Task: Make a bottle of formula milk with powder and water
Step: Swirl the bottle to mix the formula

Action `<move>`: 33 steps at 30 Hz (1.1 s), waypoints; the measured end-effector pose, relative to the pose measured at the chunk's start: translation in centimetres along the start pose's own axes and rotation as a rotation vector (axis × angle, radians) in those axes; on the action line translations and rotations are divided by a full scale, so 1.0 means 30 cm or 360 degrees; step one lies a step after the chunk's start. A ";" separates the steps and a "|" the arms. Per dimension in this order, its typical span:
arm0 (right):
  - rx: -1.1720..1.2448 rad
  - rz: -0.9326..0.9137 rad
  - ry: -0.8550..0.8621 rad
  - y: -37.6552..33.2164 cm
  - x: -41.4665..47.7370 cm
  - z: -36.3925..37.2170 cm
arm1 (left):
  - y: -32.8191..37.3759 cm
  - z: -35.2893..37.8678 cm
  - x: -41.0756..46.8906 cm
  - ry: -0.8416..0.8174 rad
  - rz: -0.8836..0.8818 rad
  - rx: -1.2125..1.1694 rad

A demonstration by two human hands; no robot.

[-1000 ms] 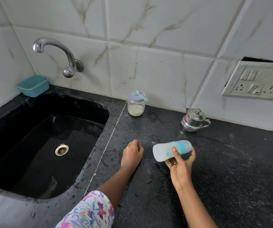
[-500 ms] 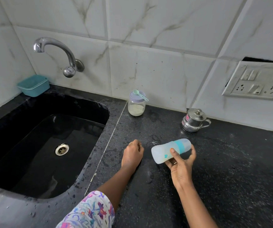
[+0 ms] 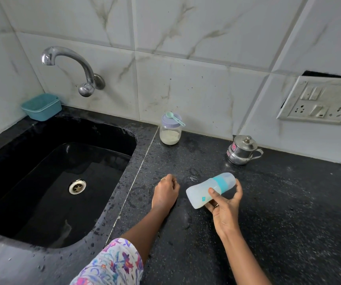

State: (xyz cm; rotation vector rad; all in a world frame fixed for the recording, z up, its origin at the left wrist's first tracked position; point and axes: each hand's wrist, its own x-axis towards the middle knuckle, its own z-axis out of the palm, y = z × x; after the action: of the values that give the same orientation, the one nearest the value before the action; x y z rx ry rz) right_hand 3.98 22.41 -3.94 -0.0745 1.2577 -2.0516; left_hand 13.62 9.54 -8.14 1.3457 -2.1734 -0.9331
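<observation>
Between the earlier frames and this one the bottle [image 3: 210, 188] has tipped a little further, its base sinking toward the lower left and its capped end lifting; the left hand [image 3: 165, 192] has stayed where it was.

At the far left a teal tub [image 3: 42, 106] sits on the corner ledge against the wall; beside it a chrome tap [image 3: 68, 62] arches out over the black sink [image 3: 31, 161], whose drain [image 3: 77, 186] shows at the bottom; a floral sleeve [image 3: 114, 264] enters at the lower edge. On the wet black countertop [image 3: 288, 202], just right of the sink and close to the tiles, stands a glass powder jar [image 3: 170, 130] with a lilac lid; a green scoop [image 3: 174, 118] lies across that lid.

Nearer the camera the left hand rests on the counter, its fingers curled under and holding nothing; the bottle hangs just beside it, apart from it, with open counter between the bottle and the jar. The right hand [image 3: 225, 206] grips the bottle from below, thumb pressed on the near side and fingers curled round the far side by the teal collar. Its long axis runs from lower left to upper right, almost lying flat; the base points toward the left hand and the clear cap toward a lidded steel pot [image 3: 242, 150] standing near the wall. Farther right a socket plate [image 3: 319, 101] hangs on the tiles.
</observation>
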 end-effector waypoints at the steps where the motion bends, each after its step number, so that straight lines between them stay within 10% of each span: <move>1: 0.0050 -0.0001 0.0029 0.002 0.003 0.001 | 0.000 -0.001 -0.001 -0.0001 0.0000 0.0001; 33: -0.0300 -0.0590 -0.1069 -0.401 -0.032 0.270 | -0.013 0.013 0.000 0.0039 0.0008 0.0023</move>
State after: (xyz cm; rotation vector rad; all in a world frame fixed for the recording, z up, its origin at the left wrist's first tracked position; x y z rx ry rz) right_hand 1.39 20.08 10.18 -1.0597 1.0398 -1.9343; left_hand 13.60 9.56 -8.70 1.3506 -2.1681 -0.8960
